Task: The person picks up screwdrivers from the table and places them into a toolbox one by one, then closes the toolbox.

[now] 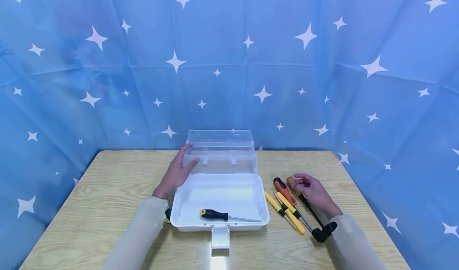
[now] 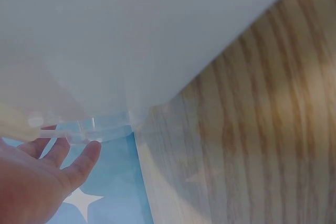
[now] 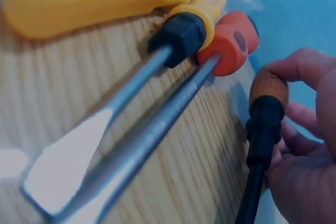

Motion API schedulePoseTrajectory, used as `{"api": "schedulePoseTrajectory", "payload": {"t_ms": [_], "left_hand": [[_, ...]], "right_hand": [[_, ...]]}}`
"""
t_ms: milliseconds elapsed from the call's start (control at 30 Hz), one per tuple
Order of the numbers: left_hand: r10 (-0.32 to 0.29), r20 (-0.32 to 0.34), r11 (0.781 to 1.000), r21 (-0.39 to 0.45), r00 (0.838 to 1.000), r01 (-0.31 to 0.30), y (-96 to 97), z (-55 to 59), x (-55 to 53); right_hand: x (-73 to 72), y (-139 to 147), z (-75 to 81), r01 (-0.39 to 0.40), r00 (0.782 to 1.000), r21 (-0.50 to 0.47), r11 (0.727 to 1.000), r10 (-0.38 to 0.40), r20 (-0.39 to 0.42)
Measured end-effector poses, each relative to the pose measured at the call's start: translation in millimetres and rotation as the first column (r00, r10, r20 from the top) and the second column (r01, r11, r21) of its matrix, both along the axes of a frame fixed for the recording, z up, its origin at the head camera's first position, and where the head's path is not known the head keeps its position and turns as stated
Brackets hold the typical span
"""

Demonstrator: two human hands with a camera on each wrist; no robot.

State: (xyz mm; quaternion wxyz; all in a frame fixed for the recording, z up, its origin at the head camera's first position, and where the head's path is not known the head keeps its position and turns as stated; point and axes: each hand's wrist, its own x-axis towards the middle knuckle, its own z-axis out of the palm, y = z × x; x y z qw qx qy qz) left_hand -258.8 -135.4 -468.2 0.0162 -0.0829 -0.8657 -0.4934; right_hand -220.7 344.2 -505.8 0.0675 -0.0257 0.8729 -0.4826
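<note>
A white toolbox [image 1: 218, 196] stands on the table with its clear lid [image 1: 222, 164] raised. My left hand [image 1: 179, 172] holds the lid's left edge, thumb across the front; in the left wrist view its fingers [image 2: 79, 166] are at the clear plastic. Inside the box lies a black-handled screwdriver [image 1: 215, 214] with a yellow end. To the right of the box, my right hand [image 1: 315, 191] pinches the brown handle [image 3: 270, 88] of a screwdriver with a black shaft [image 3: 254, 187]. Its index finger bends over the handle end.
Beside the right hand lie an orange-and-black screwdriver [image 1: 285, 191] and several yellow-handled screwdrivers [image 1: 274, 202]. The box's white latch [image 1: 220, 238] hangs down in front. A blue curtain [image 1: 229, 63] with white stars stands behind the wooden table [image 1: 107, 206].
</note>
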Motion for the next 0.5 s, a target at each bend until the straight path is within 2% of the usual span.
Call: {"api": "schedulePoseTrajectory", "payload": {"t_ms": [400,500], "left_hand": [[-0.002,-0.003,1.000,0.002,1.000,0.002,-0.3,-0.5,0.2],[-0.004,-0.006,1.000,0.000,1.000,0.004,-0.5,-0.8,0.2]], "right_hand": [[1.1,-2.1,1.6,0.084,0.996,0.014,0.996,-0.084,0.001],[1.5,-1.8,2.7,0.084,0.996,0.012,0.996,-0.084,-0.001]]}}
